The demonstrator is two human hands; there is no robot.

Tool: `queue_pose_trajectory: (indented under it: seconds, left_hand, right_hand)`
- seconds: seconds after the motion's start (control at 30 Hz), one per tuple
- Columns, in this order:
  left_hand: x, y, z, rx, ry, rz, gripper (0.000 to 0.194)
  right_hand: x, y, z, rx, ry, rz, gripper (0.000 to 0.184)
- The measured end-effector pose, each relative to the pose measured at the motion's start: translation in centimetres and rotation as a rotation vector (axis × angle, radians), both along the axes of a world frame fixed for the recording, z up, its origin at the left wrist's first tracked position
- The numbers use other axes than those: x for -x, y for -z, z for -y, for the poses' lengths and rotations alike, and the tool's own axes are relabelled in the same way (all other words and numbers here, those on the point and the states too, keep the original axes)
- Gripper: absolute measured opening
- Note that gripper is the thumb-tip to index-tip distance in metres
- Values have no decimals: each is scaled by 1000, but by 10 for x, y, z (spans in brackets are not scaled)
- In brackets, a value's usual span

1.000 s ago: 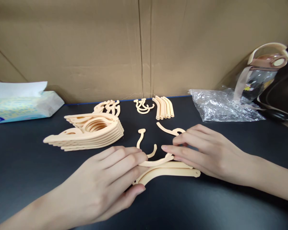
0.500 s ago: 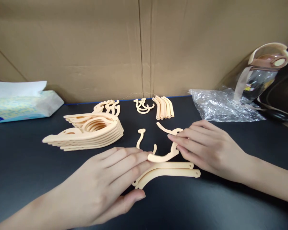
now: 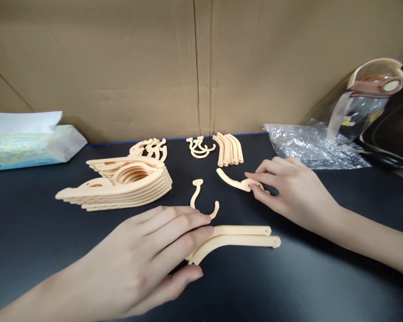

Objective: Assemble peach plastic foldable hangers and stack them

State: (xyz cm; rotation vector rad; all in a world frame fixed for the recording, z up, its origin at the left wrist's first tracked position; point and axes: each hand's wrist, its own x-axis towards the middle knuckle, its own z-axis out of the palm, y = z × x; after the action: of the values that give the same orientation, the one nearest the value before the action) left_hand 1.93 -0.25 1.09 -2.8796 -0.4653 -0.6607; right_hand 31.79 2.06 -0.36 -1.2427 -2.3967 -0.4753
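My right hand (image 3: 289,185) pinches a cream curved hanger piece (image 3: 233,180) by its right end, low over the black table. Part of that end is covered by my fingers, so I cannot tell whether more than one piece is there. My left hand (image 3: 154,255) lies with fingers stretched out and thumb apart, gripping nothing visible. Its fingertips reach over the lower part of a hanger hook (image 3: 196,195) and the left end of two long curved hanger arms (image 3: 242,236), which lie side by side.
Left of centre stands a stack of cream hanger pieces (image 3: 127,188). Behind are loose hanger pieces (image 3: 151,148), several hooks (image 3: 200,147) and a row of hanger arms (image 3: 229,150). A tissue pack (image 3: 30,143), clear plastic bag (image 3: 315,147) and bottle (image 3: 366,107) flank them. Cardboard (image 3: 121,71) rises behind.
My right hand has moved away and slightly right, taking the near curved piece off the two hanger arms. It now pinches at the far curved piece. My left hand has barely moved.
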Motion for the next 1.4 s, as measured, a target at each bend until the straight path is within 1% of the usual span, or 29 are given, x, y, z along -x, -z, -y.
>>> queue_pose_trajectory:
  seconds: [0.2, 0.33, 0.5, 0.67, 0.77, 0.83, 0.93, 1.0, 1.1, 1.23, 1.4]
  left_hand:
    - [2, 1, 0, 20, -8, 4, 30]
    - [2, 0, 0, 1, -2, -4, 29]
    - [2, -1, 0, 12, 3, -7, 29]
    - [0, -2, 0, 10, 9, -8, 29]
    - [0, 1, 0, 18, -7, 8, 30]
    - [1, 3, 1, 25, -12, 11, 30]
    - [2, 6, 1, 51, -15, 8, 30]
    - [2, 5, 1, 52, -14, 15, 30]
    - [1, 1, -1, 14, 7, -1, 29]
    - [1, -4, -3, 5, 24, -55, 27]
    - [1, -6, -3, -4, 16, -59, 27]
  right_hand:
    - [2, 0, 3, -23, 45, 85, 21]
    - [2, -2, 4, -19, 34, 108, 23]
    - [2, -2, 3, -8, 8, 84, 24]
    - [1, 0, 1, 76, -18, 62, 25]
    - [0, 0, -1, 128, -23, 43, 27]
    - [-1, -1, -3, 165, -57, 27, 29]
    - [-5, -5, -7, 243, -174, 21, 34]
    - [-8, -7, -10, 300, -251, 20, 35]
    - [-13, -8, -15, 344, -315, 10, 35]
    - [-18, -6, -20, 319, -349, 6, 34]
    - [-20, -6, -22, 278, -309, -4, 35]
